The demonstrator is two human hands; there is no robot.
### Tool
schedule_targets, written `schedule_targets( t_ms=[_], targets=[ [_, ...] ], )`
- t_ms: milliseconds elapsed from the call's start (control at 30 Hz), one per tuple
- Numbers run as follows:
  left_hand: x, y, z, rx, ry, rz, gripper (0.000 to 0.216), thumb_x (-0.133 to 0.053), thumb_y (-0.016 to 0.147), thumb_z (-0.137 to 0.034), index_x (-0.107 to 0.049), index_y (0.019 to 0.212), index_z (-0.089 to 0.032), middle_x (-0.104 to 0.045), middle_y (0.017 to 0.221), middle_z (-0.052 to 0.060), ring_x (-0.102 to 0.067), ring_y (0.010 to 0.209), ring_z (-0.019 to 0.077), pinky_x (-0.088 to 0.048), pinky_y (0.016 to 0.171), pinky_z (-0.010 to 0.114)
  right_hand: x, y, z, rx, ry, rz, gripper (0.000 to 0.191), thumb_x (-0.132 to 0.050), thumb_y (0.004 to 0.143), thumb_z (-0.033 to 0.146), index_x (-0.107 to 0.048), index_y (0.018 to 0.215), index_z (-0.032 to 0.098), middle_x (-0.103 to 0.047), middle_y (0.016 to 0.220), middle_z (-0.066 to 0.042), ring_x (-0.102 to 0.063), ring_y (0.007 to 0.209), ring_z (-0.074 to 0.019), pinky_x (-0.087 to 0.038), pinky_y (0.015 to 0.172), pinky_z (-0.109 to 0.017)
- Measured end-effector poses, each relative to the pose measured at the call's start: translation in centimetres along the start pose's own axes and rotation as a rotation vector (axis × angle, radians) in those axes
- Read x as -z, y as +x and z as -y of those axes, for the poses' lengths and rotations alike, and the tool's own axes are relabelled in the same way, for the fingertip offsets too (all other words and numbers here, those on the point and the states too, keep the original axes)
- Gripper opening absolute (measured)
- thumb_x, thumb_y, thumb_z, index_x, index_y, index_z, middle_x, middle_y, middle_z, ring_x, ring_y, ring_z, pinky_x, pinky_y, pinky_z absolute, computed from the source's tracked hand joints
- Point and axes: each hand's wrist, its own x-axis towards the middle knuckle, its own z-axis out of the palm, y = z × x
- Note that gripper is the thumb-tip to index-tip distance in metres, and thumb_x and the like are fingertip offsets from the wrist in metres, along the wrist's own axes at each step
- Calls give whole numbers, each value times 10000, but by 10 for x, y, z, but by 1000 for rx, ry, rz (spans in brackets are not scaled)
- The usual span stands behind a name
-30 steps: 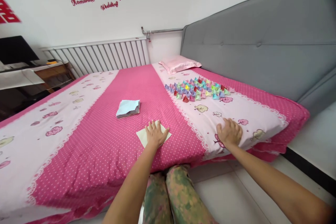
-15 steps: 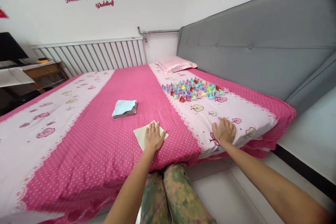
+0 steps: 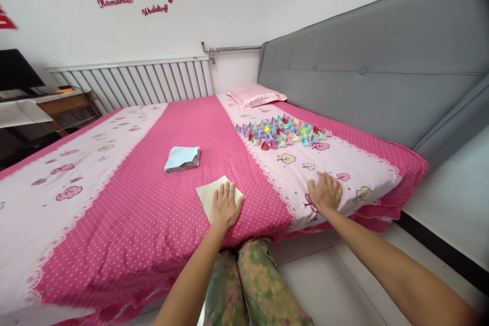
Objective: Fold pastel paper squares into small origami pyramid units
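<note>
My left hand (image 3: 225, 205) lies flat, fingers stretched out, on a cream square of paper (image 3: 208, 193) near the bed's front edge. It covers the paper's right part. To the right, my right hand (image 3: 326, 191) rests on the white printed strip of the bedspread, fingers slightly bent and apart, with nothing seen in it. A stack of square paper (image 3: 183, 157), light blue on top, sits beyond the cream sheet to the left. Many small folded paper pieces (image 3: 282, 131) in mixed colours stand grouped on the white strip, beyond my right hand.
The bed (image 3: 145, 204) has a pink dotted and white bedspread. A pink pillow (image 3: 255, 96) lies at the back, beside the grey padded headboard (image 3: 367, 46). At far left, a desk (image 3: 63, 104) carries a dark monitor (image 3: 18, 71). My knees (image 3: 263, 275) touch the bed's front edge.
My left hand has slid slightly toward me over the cream paper, so more of its far corner shows. The right hand stays in place. The camera view has tilted a little.
</note>
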Motion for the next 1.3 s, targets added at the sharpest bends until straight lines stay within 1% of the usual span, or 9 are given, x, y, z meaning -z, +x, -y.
schedule_targets(
  t_ms=[400,967,1300],
  targets=[
    [1,0,0,11,-12,25,687,-144,889,-555,-272,1420,-139,-285,1476,113,-222,1370,263,-145,1117,428,0,1,-1,-3,-11,20,457,-397,829,354,-546,1170,90,-535,1241,-174,-409,1163,-287,-258,980,-455],
    [0,0,0,6,-14,26,693,-133,887,-559,-274,1419,-138,-286,1476,113,-218,1371,264,-141,1114,426,2,-1,2,3,-21,-11,447,-399,829,350,-552,1169,102,-553,1225,-158,-432,1149,-282,-260,983,-433],
    [0,0,1,14,-13,29,682,-140,888,-552,-277,1418,-147,-285,1478,102,-213,1373,259,-142,1113,424,3,-1,3,0,-15,-6,446,-405,828,349,-555,1163,95,-554,1218,-166,-430,1144,-285,-266,979,-437]
  ],
)
